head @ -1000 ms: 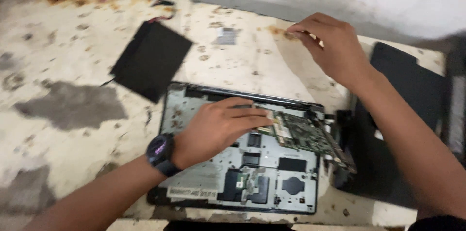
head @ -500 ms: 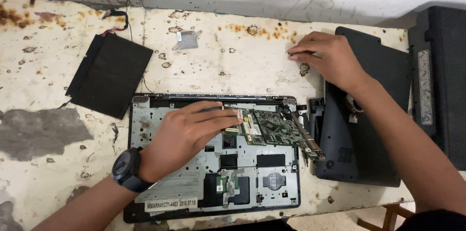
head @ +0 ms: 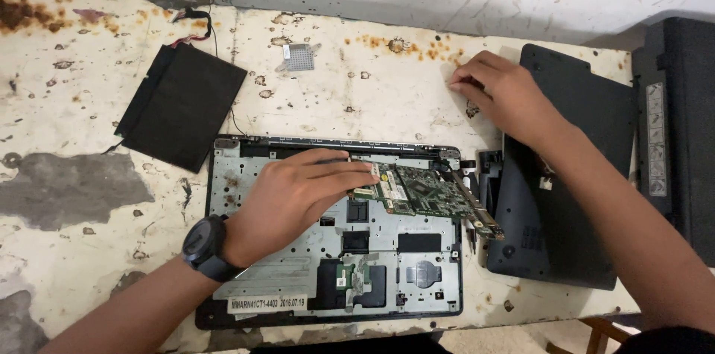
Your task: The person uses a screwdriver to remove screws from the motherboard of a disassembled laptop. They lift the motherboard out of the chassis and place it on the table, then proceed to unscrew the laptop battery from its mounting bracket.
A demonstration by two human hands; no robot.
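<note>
- An opened laptop base [head: 335,265] is laid at the lower centre of the frame on a stained, rust-flecked white table [head: 74,250], its metal inner frame exposed.
- The left hand [head: 294,194], with a black wristwatch [head: 205,247] on its wrist, is rested flat on the base, fingers stretched out and unclenched, the fingertips touching the left edge of the green circuit board [head: 424,194].
- The circuit board is seated in the upper right part of the base.
- The right hand [head: 506,97] is pressed to the table at upper right, fingers curled together at the tips; whether anything is pinched there cannot be told.
- A black laptop cover [head: 573,198] is seen right of the base, under the right forearm.
- A flat black panel [head: 182,104] is placed at upper left, a small metal mesh piece [head: 299,58] beside it.
</note>
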